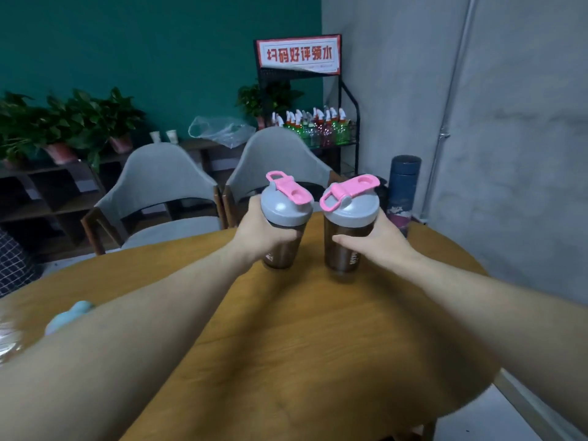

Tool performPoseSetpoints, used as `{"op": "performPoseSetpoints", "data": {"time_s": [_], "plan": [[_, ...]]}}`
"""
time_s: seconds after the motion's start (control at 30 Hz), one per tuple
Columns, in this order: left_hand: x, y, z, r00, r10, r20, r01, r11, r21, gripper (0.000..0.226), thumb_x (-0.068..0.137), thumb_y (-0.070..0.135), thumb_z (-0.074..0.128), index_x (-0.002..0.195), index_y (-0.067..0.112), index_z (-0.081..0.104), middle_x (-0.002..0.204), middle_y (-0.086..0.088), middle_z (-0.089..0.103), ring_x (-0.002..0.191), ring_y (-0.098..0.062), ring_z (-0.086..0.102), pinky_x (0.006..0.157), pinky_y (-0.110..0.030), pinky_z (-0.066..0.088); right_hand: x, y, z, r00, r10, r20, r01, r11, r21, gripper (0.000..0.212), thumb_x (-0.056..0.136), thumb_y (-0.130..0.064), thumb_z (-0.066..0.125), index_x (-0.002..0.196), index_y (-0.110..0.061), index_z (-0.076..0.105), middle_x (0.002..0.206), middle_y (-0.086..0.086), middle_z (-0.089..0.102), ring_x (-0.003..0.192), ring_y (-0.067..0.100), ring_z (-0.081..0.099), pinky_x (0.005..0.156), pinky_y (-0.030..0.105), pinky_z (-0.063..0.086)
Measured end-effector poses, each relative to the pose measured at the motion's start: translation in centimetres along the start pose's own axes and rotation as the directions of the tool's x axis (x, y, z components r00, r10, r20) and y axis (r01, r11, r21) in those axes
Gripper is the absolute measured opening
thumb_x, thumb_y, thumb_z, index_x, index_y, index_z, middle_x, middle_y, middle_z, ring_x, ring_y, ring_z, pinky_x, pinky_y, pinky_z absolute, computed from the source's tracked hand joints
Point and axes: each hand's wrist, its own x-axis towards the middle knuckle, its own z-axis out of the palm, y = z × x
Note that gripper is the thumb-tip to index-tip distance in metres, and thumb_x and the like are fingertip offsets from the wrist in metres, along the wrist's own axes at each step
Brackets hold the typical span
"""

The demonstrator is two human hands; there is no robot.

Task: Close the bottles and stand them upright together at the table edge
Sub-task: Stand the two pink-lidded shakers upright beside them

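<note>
Two dark see-through shaker bottles with grey lids and pink flip caps stand upright side by side near the far edge of the round wooden table (pixel 318 329). My left hand (pixel 261 237) is wrapped around the left bottle (pixel 284 214). My right hand (pixel 372 240) grips the right bottle (pixel 348 224). Both pink caps lie flat on the lids. A narrow gap separates the two bottles. The left bottle's base looks slightly raised or tilted; I cannot tell if it rests on the table.
A dark blue flask (pixel 404 189) stands at the far right table edge, close behind the right bottle. Two grey chairs (pixel 159 192) sit beyond the table. A pale blue object (pixel 71 316) lies at the left beside my forearm. A rack of spray bottles (pixel 315 125) stands by the wall.
</note>
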Motion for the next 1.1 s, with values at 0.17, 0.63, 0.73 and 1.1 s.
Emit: {"op": "performPoseSetpoints", "data": {"time_s": [0.17, 0.63, 0.73, 1.1], "plan": [[0.5, 0.8, 7.8, 0.996, -0.072, 0.052, 0.079, 0.986, -0.144, 0.083, 0.065, 0.014, 0.090, 0.133, 0.016, 0.042, 0.117, -0.001, 0.063, 0.105, -0.010, 0.062, 0.078, -0.021, 0.052, 0.1, 3.5, -5.7, 0.989, 0.091, -0.115, -0.093, 0.996, -0.009, 0.095, 0.062, -0.045, 0.089, 0.142, -0.021, 0.043, 0.131, -0.003, 0.062, 0.120, 0.018, 0.059, 0.098, 0.034, 0.049], [5.9, 2.0, 21.3, 0.979, -0.191, 0.068, 0.202, 0.928, -0.312, 0.087, 0.067, 0.014, 0.091, 0.135, 0.017, 0.036, 0.120, -0.002, 0.060, 0.112, -0.018, 0.061, 0.093, -0.036, 0.055, 5.3, 10.7, -13.2, 0.969, 0.201, -0.145, -0.202, 0.979, 0.010, 0.093, 0.051, -0.043, 0.091, 0.132, -0.018, 0.051, 0.119, -0.002, 0.069, 0.107, 0.014, 0.066, 0.096, 0.037, 0.054], [6.7, 2.1, 22.2, 0.978, -0.198, 0.066, 0.209, 0.927, -0.313, 0.086, 0.068, 0.014, 0.091, 0.135, 0.018, 0.037, 0.119, 0.000, 0.060, 0.109, -0.015, 0.061, 0.087, -0.031, 0.055, 6.7, 11.7, -13.5, 0.973, 0.190, -0.131, -0.190, 0.982, 0.013, 0.101, 0.044, -0.051, 0.088, 0.133, -0.020, 0.051, 0.119, -0.002, 0.070, 0.108, 0.015, 0.067, 0.098, 0.042, 0.055], [6.8, 2.2, 23.8, 0.974, -0.223, -0.046, 0.201, 0.935, -0.294, 0.083, 0.066, 0.025, 0.092, 0.126, 0.026, 0.035, 0.117, 0.006, 0.061, 0.109, -0.015, 0.062, 0.094, -0.037, 0.054, 8.4, 13.2, -13.5, 0.977, 0.203, -0.064, -0.201, 0.979, 0.038, 0.097, 0.051, -0.046, 0.090, 0.136, -0.022, 0.049, 0.118, -0.003, 0.071, 0.110, 0.015, 0.067, 0.098, 0.040, 0.053]]}}
